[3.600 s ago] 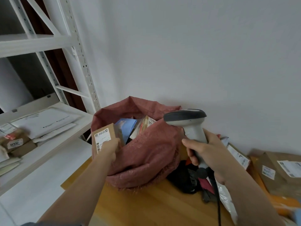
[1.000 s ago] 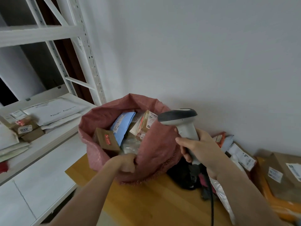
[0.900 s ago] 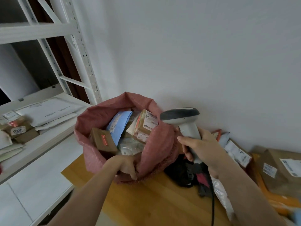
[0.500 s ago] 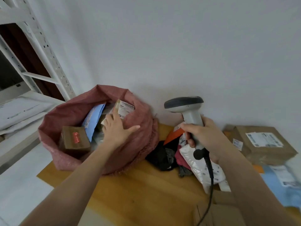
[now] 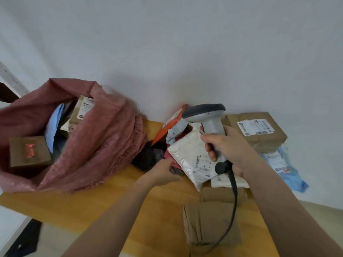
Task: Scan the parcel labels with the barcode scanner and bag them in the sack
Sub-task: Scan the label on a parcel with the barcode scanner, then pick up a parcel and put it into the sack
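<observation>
**Left hand at the parcel pile, scanner held above it**

The left hand (image 5: 163, 172) reaches into the near edge of the pile; its fingers curl at a dark red packet (image 5: 173, 168) tucked under the white mailer (image 5: 191, 156), but the fingertips are hidden, so whether they have closed on anything cannot be told. The mailer lies just right of that hand, its long axis running from far-left to near-right, its barcode facing up. The right hand (image 5: 228, 151) grips the scanner (image 5: 207, 117) by the handle directly over the mailer, head pointing left. The sack (image 5: 104, 138) stands open well to the left on the table (image 5: 104, 206), several parcels inside. A black bundle (image 5: 146, 156) between sack and pile is too dark to identify.
</observation>
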`<state>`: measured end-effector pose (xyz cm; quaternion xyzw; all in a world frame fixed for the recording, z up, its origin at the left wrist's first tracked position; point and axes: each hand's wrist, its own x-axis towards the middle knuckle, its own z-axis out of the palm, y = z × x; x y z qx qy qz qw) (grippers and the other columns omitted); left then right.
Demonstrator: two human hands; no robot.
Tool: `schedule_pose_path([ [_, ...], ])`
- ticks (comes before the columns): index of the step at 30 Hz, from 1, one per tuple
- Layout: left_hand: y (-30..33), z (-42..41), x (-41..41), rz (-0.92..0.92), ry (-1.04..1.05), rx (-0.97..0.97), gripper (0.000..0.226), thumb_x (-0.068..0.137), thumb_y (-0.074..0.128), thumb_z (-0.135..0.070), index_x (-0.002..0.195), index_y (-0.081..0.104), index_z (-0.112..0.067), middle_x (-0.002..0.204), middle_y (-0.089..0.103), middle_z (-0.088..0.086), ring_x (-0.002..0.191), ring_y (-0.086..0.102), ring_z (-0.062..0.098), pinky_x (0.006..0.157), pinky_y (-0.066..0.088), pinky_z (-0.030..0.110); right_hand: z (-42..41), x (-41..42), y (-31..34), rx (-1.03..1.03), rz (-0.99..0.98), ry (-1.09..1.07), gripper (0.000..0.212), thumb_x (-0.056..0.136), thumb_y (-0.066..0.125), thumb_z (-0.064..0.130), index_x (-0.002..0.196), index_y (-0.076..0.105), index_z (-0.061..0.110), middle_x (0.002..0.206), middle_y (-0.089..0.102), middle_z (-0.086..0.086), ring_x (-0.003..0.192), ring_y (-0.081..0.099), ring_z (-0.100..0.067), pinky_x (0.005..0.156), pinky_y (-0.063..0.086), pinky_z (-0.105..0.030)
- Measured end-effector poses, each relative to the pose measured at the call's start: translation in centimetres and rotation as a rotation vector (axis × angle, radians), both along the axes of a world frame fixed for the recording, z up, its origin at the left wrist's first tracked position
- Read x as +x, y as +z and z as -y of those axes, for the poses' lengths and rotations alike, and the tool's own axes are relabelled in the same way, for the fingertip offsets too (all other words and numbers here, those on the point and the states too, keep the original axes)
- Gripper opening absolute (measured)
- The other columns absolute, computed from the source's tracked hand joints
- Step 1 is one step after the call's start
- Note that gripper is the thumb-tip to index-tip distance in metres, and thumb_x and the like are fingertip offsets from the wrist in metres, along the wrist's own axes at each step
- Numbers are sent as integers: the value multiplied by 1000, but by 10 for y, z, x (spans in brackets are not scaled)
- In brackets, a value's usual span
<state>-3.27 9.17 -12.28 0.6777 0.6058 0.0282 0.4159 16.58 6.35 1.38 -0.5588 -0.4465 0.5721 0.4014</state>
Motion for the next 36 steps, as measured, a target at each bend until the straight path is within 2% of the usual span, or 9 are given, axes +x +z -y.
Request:
schedule_pose_path([
  [3, -32, 19, 30, -56, -94, -337, 87, 72, 81, -48, 145, 36, -31, 141, 45, -1, 120, 51, 21, 90, 52, 34, -1, 15, -15, -71, 24, -1, 8, 90, 62, 11, 95, 57, 9, 56, 56, -2, 46, 47, -13, 47, 42, -25],
  [6, -54, 39, 52, -58, -96, -502, 103, 67, 86, -46, 150, 24, -39, 155, 29, -1, 131, 44, 30, 89, 55, 46, 0, 25, -26, -114, 22, 3, 7, 91, 62, 10, 96, 57, 9, 56, 56, -3, 45, 47, -12, 46, 43, -25],
  [10, -68, 55, 67, -17, -16, -583, 84, 82, 76, -36, 151, 28, -34, 157, 25, 2, 130, 47, 34, 84, 58, 48, 1, 32, -38, -129, 10, -8, 6, 90, 63, 11, 93, 58, 11, 56, 56, -3, 45, 47, -11, 46, 43, -25],
  [18, -75, 61, 50, -16, 126, -553, 58, 91, 67, -27, 142, 44, -12, 140, 45, 10, 120, 54, 34, 86, 57, 46, 1, 25, -48, -123, 0, 43, 7, 90, 63, 12, 94, 58, 15, 55, 56, -2, 44, 48, -10, 45, 43, -24],
  [25, -72, 54, -22, -226, 242, -292, 45, 99, 55, -28, 137, 42, -8, 140, 41, 12, 114, 51, 29, 87, 48, 35, 1, 3, -51, -110, 16, 85, 10, 89, 65, 16, 97, 59, 13, 58, 57, -2, 46, 50, -10, 49, 46, -24],
  [28, -72, 59, -55, -355, 298, -53, 75, 89, 63, -49, 144, 30, -10, 153, 21, 12, 135, 32, 36, 107, 36, 46, 3, -12, -54, -114, 10, 87, 13, 89, 64, 14, 101, 61, 9, 59, 56, -4, 46, 49, -12, 49, 44, -28],
  [30, -72, 65, -66, -390, 60, -25, 113, 71, 72, -65, 154, 9, -23, 161, -3, 0, 148, 0, 33, 115, 12, 59, 5, -23, -55, -123, -13, 106, 12, 90, 63, 12, 100, 60, 8, 58, 54, -4, 45, 47, -12, 47, 42, -27],
  [32, -73, 72, -68, -476, -201, -46, 135, 60, 78, -68, 154, -11, -33, 161, -22, -4, 148, -18, 31, 114, -1, 65, 6, -35, -54, -130, -21, 129, 6, 90, 63, 10, 93, 59, 8, 58, 53, -4, 44, 46, -12, 45, 40, -26],
  [36, -81, 76, -63, -566, -94, -14, 136, 64, 80, -61, 151, -20, -35, 157, -31, 11, 146, -18, 39, 116, -1, 62, 6, -52, -50, -143, -25, 155, 7, 89, 63, 9, 87, 56, 8, 56, 53, -5, 44, 46, -13, 44, 39, -25],
])
